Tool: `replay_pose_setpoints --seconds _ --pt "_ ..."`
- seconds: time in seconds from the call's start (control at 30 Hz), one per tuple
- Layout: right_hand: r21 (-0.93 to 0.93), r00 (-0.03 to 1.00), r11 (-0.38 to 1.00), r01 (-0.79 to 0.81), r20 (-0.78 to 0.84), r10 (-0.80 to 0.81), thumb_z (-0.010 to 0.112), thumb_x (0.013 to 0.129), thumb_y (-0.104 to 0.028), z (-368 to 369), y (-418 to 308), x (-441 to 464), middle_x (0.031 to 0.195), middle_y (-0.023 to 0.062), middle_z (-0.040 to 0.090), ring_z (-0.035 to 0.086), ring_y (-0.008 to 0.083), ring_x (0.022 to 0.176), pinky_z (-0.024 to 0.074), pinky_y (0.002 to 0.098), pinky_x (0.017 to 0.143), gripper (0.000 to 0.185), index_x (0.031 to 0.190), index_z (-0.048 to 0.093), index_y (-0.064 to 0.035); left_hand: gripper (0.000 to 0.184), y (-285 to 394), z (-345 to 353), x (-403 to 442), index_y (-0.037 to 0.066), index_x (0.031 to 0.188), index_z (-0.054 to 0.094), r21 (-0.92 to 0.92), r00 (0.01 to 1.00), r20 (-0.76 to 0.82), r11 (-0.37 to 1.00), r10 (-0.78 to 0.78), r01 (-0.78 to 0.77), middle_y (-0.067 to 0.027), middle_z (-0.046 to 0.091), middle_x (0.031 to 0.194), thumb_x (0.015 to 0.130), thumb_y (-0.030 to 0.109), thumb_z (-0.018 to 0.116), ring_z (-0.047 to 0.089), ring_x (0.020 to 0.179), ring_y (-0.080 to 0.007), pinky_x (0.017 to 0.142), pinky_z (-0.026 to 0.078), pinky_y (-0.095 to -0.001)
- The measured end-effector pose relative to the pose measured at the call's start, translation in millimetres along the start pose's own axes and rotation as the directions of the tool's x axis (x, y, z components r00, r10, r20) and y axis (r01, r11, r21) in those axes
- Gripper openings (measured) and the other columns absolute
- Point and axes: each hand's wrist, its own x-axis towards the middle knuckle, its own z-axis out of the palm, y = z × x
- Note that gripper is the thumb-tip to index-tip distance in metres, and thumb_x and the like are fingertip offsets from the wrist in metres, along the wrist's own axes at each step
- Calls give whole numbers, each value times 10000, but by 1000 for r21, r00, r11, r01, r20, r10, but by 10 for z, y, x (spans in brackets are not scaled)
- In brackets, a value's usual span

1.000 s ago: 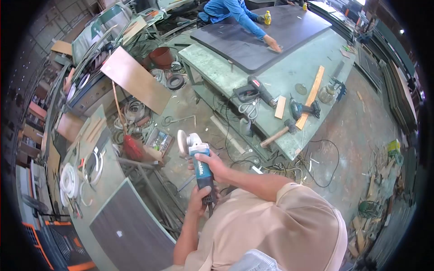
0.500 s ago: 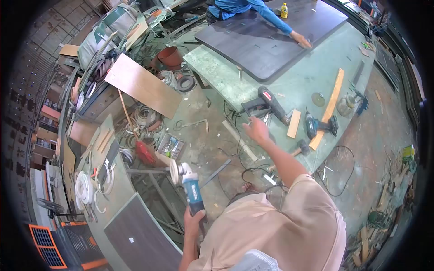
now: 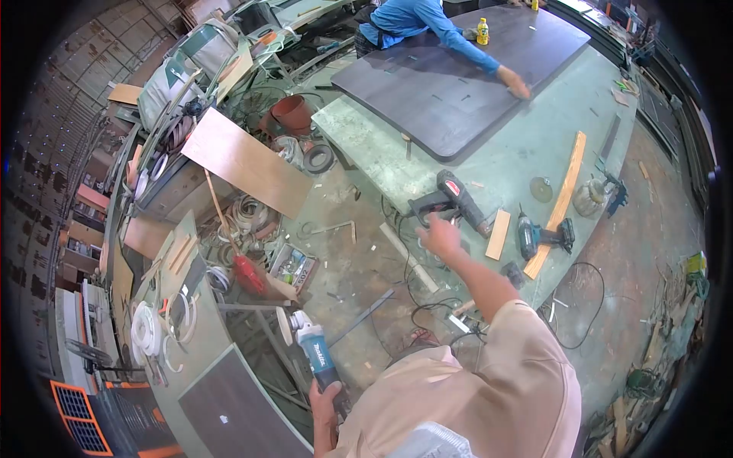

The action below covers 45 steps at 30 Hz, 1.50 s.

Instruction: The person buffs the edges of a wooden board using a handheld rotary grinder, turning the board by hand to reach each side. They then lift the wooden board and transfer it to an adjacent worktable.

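Observation:
My left hand (image 3: 327,398) is wrapped around the body of a blue Makita angle grinder (image 3: 319,353), low beside my body. A round pale disc is fitted at its head, facing left. My right hand (image 3: 440,236) reaches over the near edge of the green table, fingers apart, with nothing visible in it. Just beyond it lies a dark heat gun (image 3: 464,201) with a red label; whether my fingertips touch its handle I cannot tell. A small wood block (image 3: 498,235) and a teal cordless drill (image 3: 544,235) rest to the right.
Across the green table (image 3: 363,137), a co-worker in a blue sleeve (image 3: 462,52) has a hand on a dark panel (image 3: 458,84). A wood strip (image 3: 563,191) lies under the drill. Cables (image 3: 427,308) and offcuts litter the floor. At left, a bench carries white edging coils (image 3: 145,328).
The view has shifted slightly, and the grinder sits a little lower. My right hand stays by the heat gun. The co-worker's hand remains near the panel's edge.

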Motion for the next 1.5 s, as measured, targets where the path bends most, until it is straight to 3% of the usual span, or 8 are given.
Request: replay_pose_setpoints --seconds 0.23,0.33,0.47,0.63,0.73,0.93,1.17,1.5 --pt "587 965 809 -37 232 -125 677 927 -492 271 -734 -1512 899 163 767 749 342 844 574 446 819 449 1068 759 -74 406 120 185 126 22 1178 605 117 997 28 990 75 -78 -57 664 967 809 117 745 646 832 -166 779 538 -321" --pt "580 774 773 -257 603 -194 675 923 -571 303 -1083 -2055 929 141 764 741 276 894 568 416 836 537 1084 764 -67 432 258 314 249 21 1187 610 245 989 83 960 121 -138 -50 669 1008 802 139 766 638 883 -158 816 525 -318" --pt "552 686 788 -275 686 -241 683 926 -581 126 -1476 -2379 933 126 761 717 180 780 575 362 747 604 1177 726 -33 475 444 487 465 20 1211 607 378 947 291 893 136 -245 -78 678 1040 803 182 789 648 908 -167 829 530 -334" --pt "544 866 787 -290 499 -26 727 906 -533 62 -1654 -2523 923 105 724 698 178 852 568 341 727 556 1136 722 -27 589 339 560 851 25 1266 590 535 862 468 713 195 -452 -160 697 1088 792 282 826 690 958 -266 853 541 -405" --pt "670 851 581 -462 520 77 774 891 -455 -145 -1744 -2598 958 83 724 687 160 869 558 334 738 463 1091 724 -40 663 555 840 788 43 1300 560 610 801 556 544 224 -576 -208 680 1153 773 331 843 686 1025 -384 861 540 -473" --pt "935 879 101 -339 277 387 820 867 -339 -187 -1593 -2479 905 27 702 652 118 815 529 314 736 327 972 695 -57 701 692 1297 790 57 1307 532 491 532 780 204 331 -847 -232 645 1155 755 353 848 646 1059 -437 857 534 -520" --pt "951 771 -47 -305 276 574 765 841 -209 -399 -861 -1942 824 -15 647 591 101 712 482 304 675 194 941 664 -77 648 1084 2111 1573 66 1401 566 235 312 927 326 208 -916 -175 628 1190 891 417 756 624 1114 -368 958 514 -457" --pt "952 649 -24 -304 225 726 763 862 -213 -682 -90 -1790 846 -7 657 601 93 726 491 281 675 216 964 658 -53 682 1086 3613 3065 4 1441 511 409 378 894 -93 240 -908 -251 551 1322 892 318 765 545 1236 -428 1038 464 -470"
